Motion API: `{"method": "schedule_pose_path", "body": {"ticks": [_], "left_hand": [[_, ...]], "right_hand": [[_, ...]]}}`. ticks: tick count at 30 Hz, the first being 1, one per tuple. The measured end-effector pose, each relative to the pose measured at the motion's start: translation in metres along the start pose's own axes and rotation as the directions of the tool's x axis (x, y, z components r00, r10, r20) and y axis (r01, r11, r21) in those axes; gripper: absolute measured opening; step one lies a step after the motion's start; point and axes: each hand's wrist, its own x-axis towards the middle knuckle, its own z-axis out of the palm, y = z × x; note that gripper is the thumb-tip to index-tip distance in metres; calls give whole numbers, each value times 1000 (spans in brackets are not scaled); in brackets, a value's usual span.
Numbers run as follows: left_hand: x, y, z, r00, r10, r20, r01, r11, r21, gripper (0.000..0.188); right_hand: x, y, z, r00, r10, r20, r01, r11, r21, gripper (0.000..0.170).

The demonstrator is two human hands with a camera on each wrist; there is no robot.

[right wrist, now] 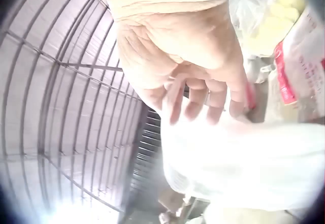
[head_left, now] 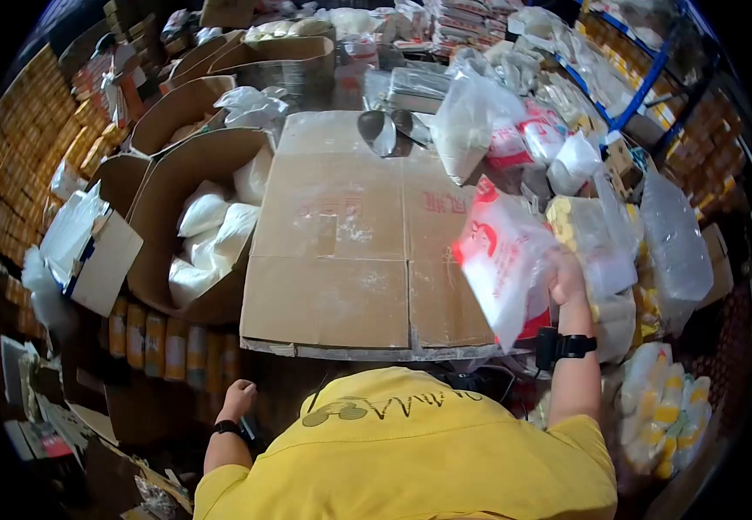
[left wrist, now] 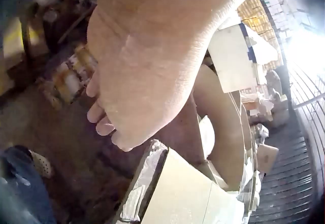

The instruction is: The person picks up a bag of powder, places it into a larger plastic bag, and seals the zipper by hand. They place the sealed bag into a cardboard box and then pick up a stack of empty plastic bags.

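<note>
My right hand [head_left: 567, 279] grips a white plastic bag with red print [head_left: 504, 260] above the right front part of a cardboard-covered table [head_left: 333, 299]. In the right wrist view, the fingers of that hand [right wrist: 185, 56] curl onto the pale bag [right wrist: 238, 163], which looks washed out by glare. Low at the left, beside the table's front corner, hangs my left hand [head_left: 238, 399]. Its fingers are loosely bent and hold nothing, as the left wrist view of the hand [left wrist: 142, 77] also shows.
Two metal scoops [head_left: 378, 133] lie at the table's back edge. A large clear bag of white powder [head_left: 467, 130] stands at the back right, near other printed bags [head_left: 542, 130]. Left of the table, a tall open carton [head_left: 152, 230] contains several filled white bags [head_left: 211, 260].
</note>
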Motion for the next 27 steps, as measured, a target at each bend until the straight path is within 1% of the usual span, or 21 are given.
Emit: {"method": "schedule_pose_path", "body": {"ticks": [1, 2, 4, 5, 6, 7, 8, 10, 11, 12, 13, 14, 15, 18, 19, 22, 23, 24, 25, 26, 27], "left_hand": [[4, -11, -2, 1000, 22, -7, -22, 1000, -11, 22], [11, -24, -4, 999, 44, -14, -44, 999, -19, 22], [21, -47, -6, 998, 55, -31, -56, 998, -38, 21], [23, -58, -7, 998, 44, -40, -46, 998, -48, 21], [26, -73, -6, 998, 32, -48, -35, 998, -57, 21], [32, -92, -7, 997, 63, -46, -65, 996, -66, 22], [33, -106, -7, 999, 27, -44, -31, 995, -97, 23], [34, -131, -7, 999, -37, -33, 32, 988, -153, 24], [42, -153, -7, 996, -92, -3, 91, 987, -134, 26], [45, -173, -6, 996, -90, -19, 87, 987, -135, 27], [47, -190, -4, 996, -87, -35, 82, 987, -135, 27], [48, -199, -5, 995, -86, -53, 78, 988, -135, 27], [31, -185, -9, 988, -147, -53, 129, 958, -257, 27], [18, -188, -20, 980, -195, -44, 175, 942, -287, 25], [12, -187, -25, 981, -196, 8, 182, 896, -405, 23], [8, -190, -38, 989, -97, -109, 71, 973, -220, 22], [6, -190, -41, 988, -95, -121, 65, 971, -230, 22], [12, -202, -41, 988, -65, -142, 34, 976, -214, 22], [6, -196, -44, 988, -56, -144, 32, 986, -165, 23], [7, -198, -47, 994, -46, -101, 28, 984, -176, 23], [9, -200, -48, 997, -34, -69, 23, 988, -153, 22]], "right_hand": [[9, -2, -5, 993, -110, -44, 117, 971, 207, 21], [0, -24, 17, 993, -106, -54, 117, 952, 284, 22], [-16, -59, 41, 996, -78, -34, 85, 937, 339, 25], [-14, -68, 32, 998, -55, -5, 54, 946, 319, 28], [-13, -73, 36, 999, -44, 27, 34, 957, 287, 30], [-13, -77, 40, 998, -33, 59, 17, 967, 254, 32], [-13, -79, 50, 995, -35, 92, 15, 977, 211, 34], [-3, -71, 57, 992, -62, 111, 46, 990, 135, 36], [13, -52, 55, 991, -88, 99, 77, 992, 101, 37], [23, -43, 56, 989, -115, 88, 109, 992, 67, 38], [24, -45, 67, 990, -95, 102, 87, 993, 78, 37], [23, -47, 83, 991, -74, 115, 64, 994, 91, 37], [23, -49, 96, 991, -51, 127, 38, 994, 104, 36], [30, -58, 102, 985, -56, 162, 34, 990, 139, 33], [31, -62, 101, 981, -66, 184, 40, 989, 142, 32], [17, -60, 94, 987, -150, -58, 157, 974, 165, 32], [15, -56, 80, 975, -86, -207, 106, 990, 90, 31], [13, -46, 64, 963, -70, -261, 96, 991, 88, 30], [12, -31, 47, 949, -59, -311, 91, 992, 89, 29], [13, -11, 26, 932, -47, -359, 85, 992, 91, 28], [26, 29, -15, 872, -49, -487, 34, 999, -39, 24]]}}
